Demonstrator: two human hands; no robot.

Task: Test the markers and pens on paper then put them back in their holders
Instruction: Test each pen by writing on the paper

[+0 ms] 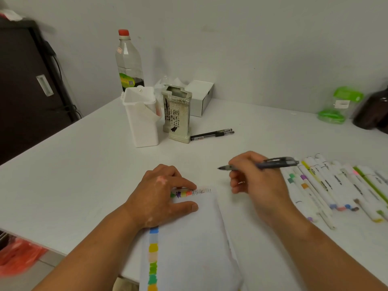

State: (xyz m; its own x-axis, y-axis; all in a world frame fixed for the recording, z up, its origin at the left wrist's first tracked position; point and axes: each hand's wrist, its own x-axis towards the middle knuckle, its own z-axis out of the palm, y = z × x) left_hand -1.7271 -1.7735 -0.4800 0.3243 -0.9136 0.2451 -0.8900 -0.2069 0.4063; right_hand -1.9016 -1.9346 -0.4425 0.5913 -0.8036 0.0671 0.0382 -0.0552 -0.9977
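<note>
Paper [189,238] with colour swatches and black scribbles lies on the tabletop [84,164]; a dark pen [270,162] is held nearby, tip leftward. White markers [327,185] lie in a row at right, two black pens [212,134] beside two upright holders [178,118].

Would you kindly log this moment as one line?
left hand: presses white paper sheet | right hand: holds dark-blue pen | white markers on white table
</note>
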